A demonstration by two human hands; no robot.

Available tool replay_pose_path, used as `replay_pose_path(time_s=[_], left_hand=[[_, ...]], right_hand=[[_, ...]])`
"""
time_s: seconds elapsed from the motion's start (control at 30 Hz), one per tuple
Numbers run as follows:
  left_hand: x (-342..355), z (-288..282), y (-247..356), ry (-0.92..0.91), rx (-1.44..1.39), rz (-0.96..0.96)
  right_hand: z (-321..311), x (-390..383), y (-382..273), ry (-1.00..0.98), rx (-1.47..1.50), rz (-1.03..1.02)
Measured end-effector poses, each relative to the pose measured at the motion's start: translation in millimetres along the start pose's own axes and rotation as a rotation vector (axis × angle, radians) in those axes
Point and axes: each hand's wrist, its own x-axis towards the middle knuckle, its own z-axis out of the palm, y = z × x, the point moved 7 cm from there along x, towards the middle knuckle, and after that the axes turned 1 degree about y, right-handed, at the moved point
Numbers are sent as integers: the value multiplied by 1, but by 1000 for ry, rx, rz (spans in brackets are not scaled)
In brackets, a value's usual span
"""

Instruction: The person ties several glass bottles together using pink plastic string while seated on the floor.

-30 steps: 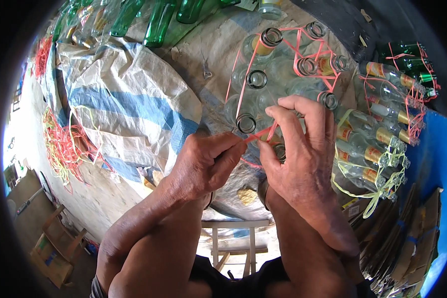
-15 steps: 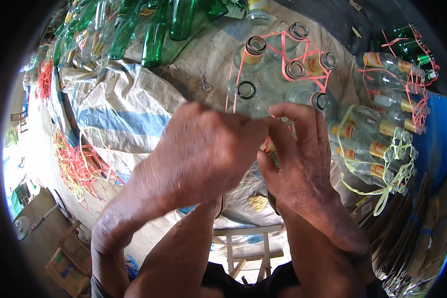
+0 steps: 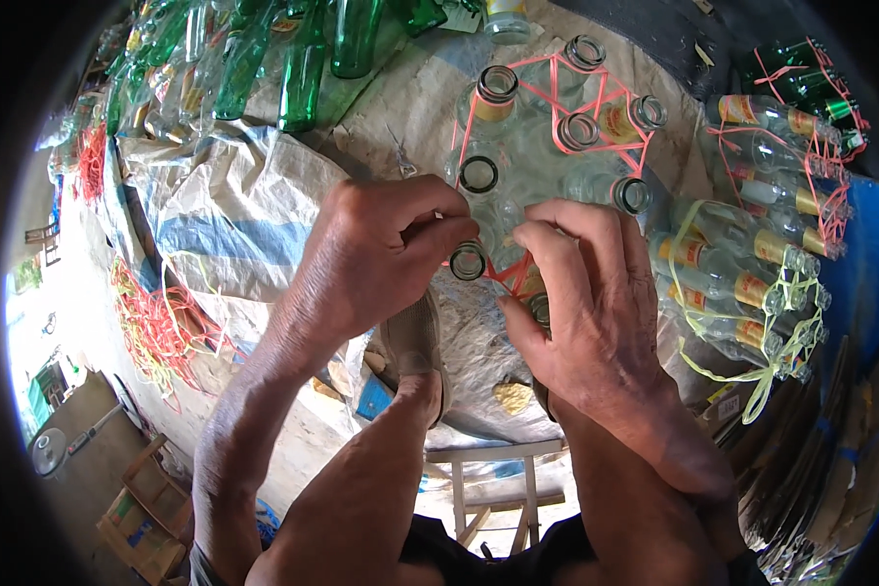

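Note:
Upright clear glass bottles stand in a cluster in front of me, bound by pink plastic twine (image 3: 604, 148) looped around their necks. My left hand (image 3: 386, 249) is closed in a pinch at the near left of the cluster, beside a bottle neck (image 3: 467, 260). Twine runs around that neck toward the pinching fingertips, which partly hide it. My right hand (image 3: 596, 303) is bent over the near right bottles, its thumb and forefinger apart. Between them pass twine strands, close to another bottle neck (image 3: 538, 309) partly covered by the thumb.
Tied bundles of clear bottles (image 3: 732, 264) lie at the right, with green bottles (image 3: 303, 73) at the far left. Loose twine (image 3: 156, 313) is heaped left on sacking (image 3: 230, 210). A wooden frame (image 3: 493, 454) stands between my legs; flattened cardboard (image 3: 840, 430) leans at the right.
My left hand has moved left and away from my right hand, uncovering the near bottle neck and the twine around it. The right hand has barely moved; its fingers are slightly lower.

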Motion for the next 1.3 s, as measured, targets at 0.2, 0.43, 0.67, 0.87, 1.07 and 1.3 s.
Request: replay_pose_path(time_s=[0.2, 0.43, 0.67, 0.87, 1.07, 1.3], left_hand=[[-23, 11, -20, 178, -274, -290], [-26, 21, -44, 82, -493, -298], [-26, 30, -50, 49, -662, -342], [-29, 31, -51, 87, -645, -292], [-36, 40, -40, 93, -660, -352], [-55, 78, -24, 247, -952, -431]], right_hand=[[-9, -9, 0, 1, 13, -44], [-42, -53, 24, 160, -17, 64], [-27, -69, 54, 148, 120, 239], [-20, -63, 57, 165, 53, 122], [-32, -58, 67, 139, -84, 72], [-54, -34, 86, 50, -164, -14]])
